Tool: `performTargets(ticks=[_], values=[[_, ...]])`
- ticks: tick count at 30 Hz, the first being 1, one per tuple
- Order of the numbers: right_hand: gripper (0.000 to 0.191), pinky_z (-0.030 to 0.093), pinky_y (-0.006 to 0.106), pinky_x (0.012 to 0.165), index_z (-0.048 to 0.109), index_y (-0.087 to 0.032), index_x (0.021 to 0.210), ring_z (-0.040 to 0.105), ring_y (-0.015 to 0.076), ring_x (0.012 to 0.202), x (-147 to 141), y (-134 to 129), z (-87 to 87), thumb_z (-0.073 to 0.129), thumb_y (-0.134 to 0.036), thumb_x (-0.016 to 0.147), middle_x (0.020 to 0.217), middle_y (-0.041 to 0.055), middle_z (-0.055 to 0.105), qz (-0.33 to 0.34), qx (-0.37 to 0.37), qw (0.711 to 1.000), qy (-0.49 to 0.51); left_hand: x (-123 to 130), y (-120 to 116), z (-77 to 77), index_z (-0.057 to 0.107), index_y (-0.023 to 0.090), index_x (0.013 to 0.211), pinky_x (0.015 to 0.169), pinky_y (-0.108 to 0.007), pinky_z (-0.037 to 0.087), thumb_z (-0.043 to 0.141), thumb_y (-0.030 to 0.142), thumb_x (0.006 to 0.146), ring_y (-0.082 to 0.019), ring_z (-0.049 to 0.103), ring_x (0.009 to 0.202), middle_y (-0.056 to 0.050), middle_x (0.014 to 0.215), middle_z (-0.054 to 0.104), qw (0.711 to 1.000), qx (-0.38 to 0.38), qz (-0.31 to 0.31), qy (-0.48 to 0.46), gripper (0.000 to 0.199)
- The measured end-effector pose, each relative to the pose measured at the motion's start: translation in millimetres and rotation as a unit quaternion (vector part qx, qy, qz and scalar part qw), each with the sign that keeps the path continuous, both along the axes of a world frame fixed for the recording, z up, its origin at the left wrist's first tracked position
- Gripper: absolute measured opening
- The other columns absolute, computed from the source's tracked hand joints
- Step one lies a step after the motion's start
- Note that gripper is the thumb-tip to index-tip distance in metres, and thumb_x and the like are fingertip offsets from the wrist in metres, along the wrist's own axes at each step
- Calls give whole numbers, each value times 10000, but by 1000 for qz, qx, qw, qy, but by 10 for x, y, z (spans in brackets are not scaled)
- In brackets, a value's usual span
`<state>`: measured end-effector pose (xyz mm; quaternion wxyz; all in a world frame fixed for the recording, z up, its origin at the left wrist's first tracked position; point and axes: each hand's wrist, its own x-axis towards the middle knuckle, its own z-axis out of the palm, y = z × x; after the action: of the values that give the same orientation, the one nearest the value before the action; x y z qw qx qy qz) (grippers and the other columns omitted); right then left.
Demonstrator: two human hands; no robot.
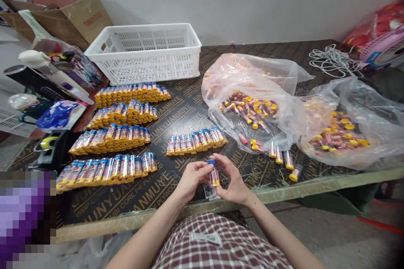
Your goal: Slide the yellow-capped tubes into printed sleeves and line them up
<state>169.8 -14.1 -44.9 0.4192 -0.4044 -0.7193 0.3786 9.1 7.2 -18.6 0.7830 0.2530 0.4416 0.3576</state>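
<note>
Near the table's front edge, my left hand (196, 178) and my right hand (232, 180) both grip one small clear tube (214, 174) with a blue top and a yellow base. My left fingers pinch it near the blue top; my right fingers wrap its other side. A clear plastic piece shows beneath it, too small to make out. Just beyond my hands lies a short stack of similar labelled tubes (195, 140). To the right, several clear tubes with yellow caps (279, 155) stand at the mouth of a plastic bag, and one leans over.
Rows of stacked tubes (107, 170) fill the left side before a white plastic basket (151, 65). Two clear bags (284, 113) of yellow-capped tubes lie right. A tape dispenser (49, 147), bottles, a coiled white cord (334, 60) and a pink fan (383, 50) line the sides.
</note>
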Motion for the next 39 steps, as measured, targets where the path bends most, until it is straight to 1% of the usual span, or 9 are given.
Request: performTargets(ticks=[9,15,27,34,36,39], values=[[833,465,405,991,294,-231,1389,506,257,1202,-22,-6,18,525,-56,608,1349,112,455,-6,1,999,33,-3,-10,15,662,110,701,512,-204,437,814,426,558,-102,566,510,-39,622,661,1000,3,1,7,379],[848,451,418,1009,279,-228,1396,499,260,1213,-23,-14,8,521,-53,602,1357,113,458,-8,7,999,44,3,-16,33,655,119,693,522,-206,451,809,425,569,-109,579,522,-33,612,659,1000,3,0,1,364],[861,457,421,1004,272,-223,1402,503,260,1209,-24,-17,14,510,-43,594,1362,114,458,-10,18,998,59,6,-28,13,657,114,711,517,-198,450,806,397,590,-101,580,519,-31,610,663,1000,1,6,-6,342],[862,452,419,1007,267,-222,1407,498,259,1211,-43,-14,14,515,-37,603,1364,112,458,-7,16,998,61,23,-54,7,651,115,700,510,-204,444,814,414,566,-103,577,514,-29,610,663,1000,3,17,1,365],[870,438,424,1021,236,-236,1421,476,258,1232,-44,-3,36,522,-39,622,1384,106,434,5,12,998,62,22,-53,3,644,117,697,513,-211,447,808,425,568,-107,580,514,-26,608,659,1000,8,21,7,372],[880,386,457,1060,183,-252,1444,433,271,1265,4,37,79,573,-85,673,1469,105,301,18,4,999,47,-27,50,-10,625,121,707,526,-228,456,787,439,590,-121,593,526,-30,621,661,998,39,38,36,376]])
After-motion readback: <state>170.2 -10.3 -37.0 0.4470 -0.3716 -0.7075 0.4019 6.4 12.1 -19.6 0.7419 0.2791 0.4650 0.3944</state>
